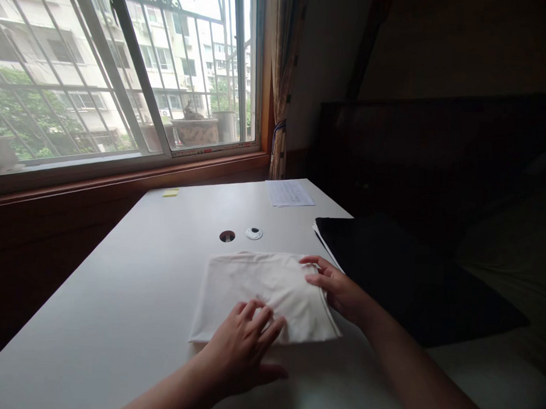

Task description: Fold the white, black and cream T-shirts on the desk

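Note:
A white cloth (pixel 233 281), folded into a rough rectangle with several layers at its right edge, lies on the white table (pixel 115 294). My left hand (pixel 249 342) rests over its near middle part, fingers apart and bent down onto the fabric, thumb off to the right above the table. At the cloth's far right corner is my right hand (pixel 335 285). Its fingers lie over the top layer at the edge, while the thumb is hidden, so whether it pinches the layers does not show. Slight wrinkles run across the cloth between the hands.
To the right, a black cloth (pixel 414 283) lies partly over the table edge, something white under it. Farther back are a printed paper sheet (pixel 290 194), a yellow sticky note (pixel 170 193), a round hole (pixel 227 236) and its cover (pixel 254 233). A barred window (pixel 125 71) stands behind.

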Motion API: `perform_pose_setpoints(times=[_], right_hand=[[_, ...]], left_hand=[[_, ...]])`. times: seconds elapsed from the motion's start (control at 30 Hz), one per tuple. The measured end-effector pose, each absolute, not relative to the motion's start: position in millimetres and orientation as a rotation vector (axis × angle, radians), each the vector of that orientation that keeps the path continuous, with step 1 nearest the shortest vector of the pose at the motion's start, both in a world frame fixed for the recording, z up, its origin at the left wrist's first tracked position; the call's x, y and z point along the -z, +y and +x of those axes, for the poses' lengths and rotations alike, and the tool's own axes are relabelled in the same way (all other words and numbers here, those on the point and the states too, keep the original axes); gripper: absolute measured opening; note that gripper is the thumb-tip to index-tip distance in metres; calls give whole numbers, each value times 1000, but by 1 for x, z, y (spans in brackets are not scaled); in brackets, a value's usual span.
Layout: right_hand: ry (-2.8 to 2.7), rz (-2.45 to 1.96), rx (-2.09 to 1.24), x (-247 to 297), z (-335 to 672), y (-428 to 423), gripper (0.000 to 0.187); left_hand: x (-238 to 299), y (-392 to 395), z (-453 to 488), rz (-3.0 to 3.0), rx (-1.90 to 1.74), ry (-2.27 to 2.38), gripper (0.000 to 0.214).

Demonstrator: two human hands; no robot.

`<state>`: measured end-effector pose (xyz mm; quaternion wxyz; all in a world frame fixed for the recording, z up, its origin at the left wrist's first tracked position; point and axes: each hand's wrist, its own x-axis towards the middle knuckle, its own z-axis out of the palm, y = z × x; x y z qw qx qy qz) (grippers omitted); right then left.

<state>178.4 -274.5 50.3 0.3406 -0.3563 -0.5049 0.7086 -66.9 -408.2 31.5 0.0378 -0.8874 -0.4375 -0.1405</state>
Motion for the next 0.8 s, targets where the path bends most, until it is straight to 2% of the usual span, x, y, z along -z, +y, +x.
perform_pose_setpoints(times=[0.1,0.23,0.53,0.63,0.8], right_hand=[[-1174,-862,-1919,-54,172,-278,28],[-1066,-741,-1969,-55,166,-284,22],[-1260,-512,-2080,-64,164,-300,48],[-1383,-483,-2064,-70,165,-303,57],[-1542,-387,-2007,-73,165,-307,68]], left_hand=[[-24,-408,-63,-2626,582,-1338,81],[-22,-407,-59,-2562,750,-1412,79],[-14,-407,-59,-2437,1146,-1541,109],[-13,-406,-61,-2388,1240,-1474,99],[-40,-402,-61,-2379,1412,-1530,62]])
